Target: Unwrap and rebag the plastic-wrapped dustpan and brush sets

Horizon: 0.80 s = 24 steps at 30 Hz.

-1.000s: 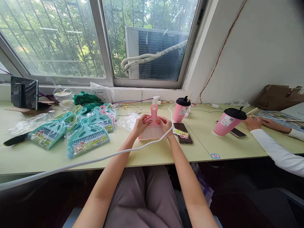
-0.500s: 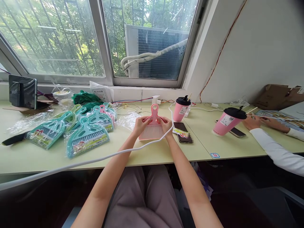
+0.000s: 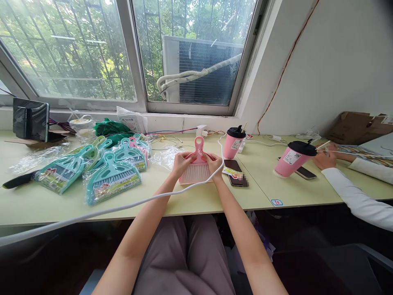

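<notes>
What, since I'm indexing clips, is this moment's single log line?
left hand: holding pink brush; right hand: holding same brush; teal brushes: bagged

Dustpan and brush (image 3: 196, 173): between the left hand (image 3: 183, 164) and the right hand (image 3: 215, 164), mid-surface (image 3: 153, 200). To their left: bagged brush sets (image 3: 113, 177) in a group; a tablet (image 3: 30, 119) behind these, far left. Just right of the right hand: a phone (image 3: 239, 181), a slip (image 3: 231, 171) across it; a cup (image 3: 231, 148) behind. Further right: a second cup (image 3: 290, 164), a second phone (image 3: 307, 173) partly behind it, then a co-worker's hand (image 3: 324, 159). Box (image 3: 357, 128): far right, at the back. Window (image 3: 196, 107): behind the surface.
</notes>
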Tool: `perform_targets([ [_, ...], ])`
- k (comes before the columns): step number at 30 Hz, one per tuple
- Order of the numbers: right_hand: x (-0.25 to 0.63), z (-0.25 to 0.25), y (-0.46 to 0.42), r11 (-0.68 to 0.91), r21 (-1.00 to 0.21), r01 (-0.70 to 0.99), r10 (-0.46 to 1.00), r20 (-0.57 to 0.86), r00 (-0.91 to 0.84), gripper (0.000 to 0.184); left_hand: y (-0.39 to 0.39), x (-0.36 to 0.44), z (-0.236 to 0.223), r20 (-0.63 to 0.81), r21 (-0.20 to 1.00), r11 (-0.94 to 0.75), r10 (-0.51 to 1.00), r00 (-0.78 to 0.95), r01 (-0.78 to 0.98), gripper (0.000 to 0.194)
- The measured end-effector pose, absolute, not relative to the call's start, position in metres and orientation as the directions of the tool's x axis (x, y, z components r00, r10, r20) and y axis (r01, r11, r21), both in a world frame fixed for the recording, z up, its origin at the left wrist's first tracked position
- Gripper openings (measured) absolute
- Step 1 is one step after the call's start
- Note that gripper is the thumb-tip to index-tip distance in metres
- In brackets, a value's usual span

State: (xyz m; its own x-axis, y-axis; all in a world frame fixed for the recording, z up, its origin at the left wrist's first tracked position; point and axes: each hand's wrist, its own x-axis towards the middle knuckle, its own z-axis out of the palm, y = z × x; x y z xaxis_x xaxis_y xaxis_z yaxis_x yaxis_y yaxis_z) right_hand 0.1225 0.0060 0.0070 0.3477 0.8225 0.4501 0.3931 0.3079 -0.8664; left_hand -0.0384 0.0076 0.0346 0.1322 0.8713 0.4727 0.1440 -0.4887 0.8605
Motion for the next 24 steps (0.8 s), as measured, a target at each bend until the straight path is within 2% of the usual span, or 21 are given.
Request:
perform_targets([
  [5, 0.130, 0.013, 0.001, 0.346, -0.804, 0.484, 0.834, 0.500, 0.234, 0.040, 0.018, -0.046, 0.029, 0.451, 0.875, -0.460, 0.888, 0.094, 0.147, 0.036],
  [8, 0.160, 0.017, -0.008, 0.323, -0.694, 0.643, 0.792, 0.570, 0.217, 0.037, 0.030, -0.057, 0.025, 0.419, 0.904, -0.419, 0.908, 0.013, 0.085, 0.039],
  [11, 0.204, 0.021, -0.018, 0.099, -0.448, 0.889, 0.844, 0.511, 0.163, 0.027, 0.043, -0.068, 0.018, 0.341, 0.939, -0.344, 0.931, -0.129, -0.007, 0.040],
  [13, 0.225, 0.024, -0.021, -0.024, -0.294, 0.956, 0.899, 0.412, 0.149, 0.026, 0.050, -0.073, 0.015, 0.274, 0.954, -0.292, 0.942, -0.193, -0.069, 0.042],
  [15, 0.233, 0.026, -0.018, -0.058, -0.147, 0.987, 0.945, 0.310, 0.102, 0.027, 0.055, -0.075, 0.012, 0.204, 0.966, -0.233, 0.954, -0.219, -0.116, 0.044],
  [19, 0.217, 0.028, 0.000, 0.001, 0.093, 0.996, 0.989, 0.145, -0.014, 0.023, 0.055, -0.076, 0.012, 0.121, 0.977, -0.149, 0.977, -0.177, -0.154, 0.047],
  [21, 0.207, 0.030, 0.009, 0.008, 0.097, 0.995, 0.996, 0.085, -0.017, 0.018, 0.054, -0.075, 0.012, 0.145, 0.976, -0.165, 0.979, -0.146, -0.142, 0.048],
  [24, 0.202, 0.035, 0.016, -0.021, -0.070, 0.997, 0.999, 0.032, 0.024, 0.020, 0.056, -0.075, 0.009, 0.178, 0.974, -0.198, 0.969, -0.171, -0.109, 0.046],
])
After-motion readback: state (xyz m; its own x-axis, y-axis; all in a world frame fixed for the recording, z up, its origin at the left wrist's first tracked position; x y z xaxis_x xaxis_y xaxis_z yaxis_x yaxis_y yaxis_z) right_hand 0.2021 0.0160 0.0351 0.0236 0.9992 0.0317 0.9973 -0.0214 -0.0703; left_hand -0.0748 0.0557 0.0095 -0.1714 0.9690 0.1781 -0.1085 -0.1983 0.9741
